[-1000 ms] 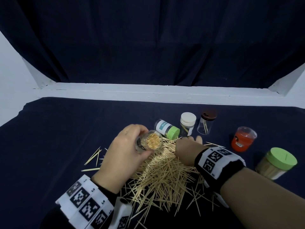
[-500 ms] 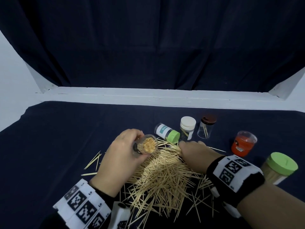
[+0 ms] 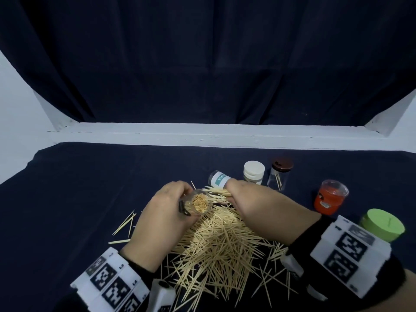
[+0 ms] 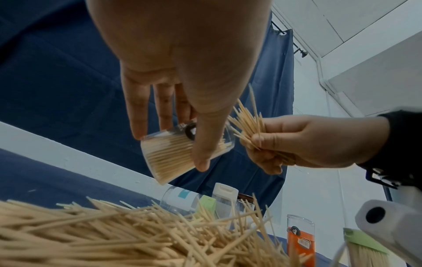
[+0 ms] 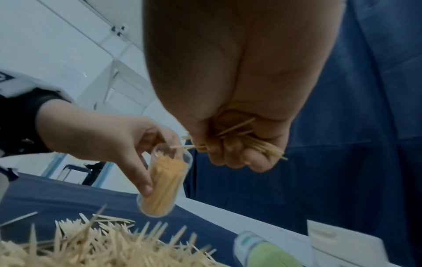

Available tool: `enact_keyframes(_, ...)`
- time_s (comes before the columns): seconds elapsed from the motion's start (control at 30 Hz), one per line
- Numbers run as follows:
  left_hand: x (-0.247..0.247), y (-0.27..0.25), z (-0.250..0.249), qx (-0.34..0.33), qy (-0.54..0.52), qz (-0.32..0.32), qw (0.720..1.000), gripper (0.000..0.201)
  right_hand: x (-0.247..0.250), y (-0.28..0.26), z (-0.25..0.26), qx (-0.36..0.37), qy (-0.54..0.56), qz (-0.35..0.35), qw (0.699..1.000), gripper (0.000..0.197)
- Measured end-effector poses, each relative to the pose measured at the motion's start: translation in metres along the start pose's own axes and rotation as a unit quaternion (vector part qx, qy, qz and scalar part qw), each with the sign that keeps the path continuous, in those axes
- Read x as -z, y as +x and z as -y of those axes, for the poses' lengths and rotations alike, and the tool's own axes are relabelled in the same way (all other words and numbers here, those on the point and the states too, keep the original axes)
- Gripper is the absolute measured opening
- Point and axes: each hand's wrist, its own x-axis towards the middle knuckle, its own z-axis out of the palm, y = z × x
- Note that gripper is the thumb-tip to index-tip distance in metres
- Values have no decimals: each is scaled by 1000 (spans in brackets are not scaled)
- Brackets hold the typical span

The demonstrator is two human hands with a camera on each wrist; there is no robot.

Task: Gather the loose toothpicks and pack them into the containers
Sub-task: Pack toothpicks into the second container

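My left hand (image 3: 166, 212) grips a clear container (image 3: 199, 204) nearly full of toothpicks, lifted over the pile with its open mouth tilted towards me; the same container (image 4: 180, 153) (image 5: 164, 182) shows in both wrist views. My right hand (image 3: 252, 203) pinches a bundle of toothpicks (image 4: 248, 126) (image 5: 255, 142) just right of the container's mouth, tips pointing towards it. A big heap of loose toothpicks (image 3: 220, 244) lies on the dark cloth below both hands, with a few strays (image 3: 126, 224) at the left.
Behind the hands lies a green-capped labelled bottle (image 3: 219, 179) on its side. A white-lidded jar (image 3: 254, 172), a brown-lidded clear jar (image 3: 280, 174), an orange container (image 3: 329, 197) and a green-lidded jar (image 3: 382, 225) stand to the right. A white ledge (image 3: 202, 134) borders the table's far edge.
My right hand has risen from the pile with a bundle of toothpicks and moved left to the container's mouth. The left hand has kept the container nearly still.
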Motion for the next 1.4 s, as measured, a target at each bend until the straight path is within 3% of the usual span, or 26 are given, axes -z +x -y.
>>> enact_keyframes(0.13,-1,0,0,-11,4,-12,1000,40,-5,4,13,23,-42,-4,999,7)
enact_keyframes(0.3,-3,-2,4,-30,17,-27,999,42,-6,6,19,22,-65,3,998,16)
enact_keyframes(0.37,-4,-1,6,-38,33,-29,998,44,-5,5,22,31,-75,8,997,30)
enact_keyframes(0.43,-6,0,8,-53,52,-34,997,46,-4,6,24,63,-114,10,991,65)
enact_keyframes(0.47,-6,0,9,-61,58,-37,996,47,-4,7,25,67,-135,27,988,72)
enact_keyframes(0.6,-9,0,9,-87,59,-46,993,47,3,11,28,1,-99,98,990,25)
enact_keyframes(0.73,-10,0,7,-86,45,-44,994,45,5,11,31,-28,-43,99,994,23)
enact_keyframes(0.8,-11,0,4,-96,46,-35,994,43,1,12,35,-19,-47,83,995,35)
enact_keyframes(0.87,-12,-1,4,-99,49,-27,993,44,-4,17,36,-12,-43,97,994,63)
enact_keyframes(0.97,-11,1,8,-86,46,-30,995,45,0,21,34,-46,119,130,983,78)
enact_keyframes(1.1,-7,3,14,-49,18,-41,998,46,11,16,27,-51,210,82,973,66)
enact_keyframes(1.27,-4,3,14,-24,13,-38,999,45,7,21,21,-60,192,-15,979,20)
enact_keyframes(1.4,-4,3,11,-33,13,-38,999,42,6,24,24,-64,193,-48,978,16)
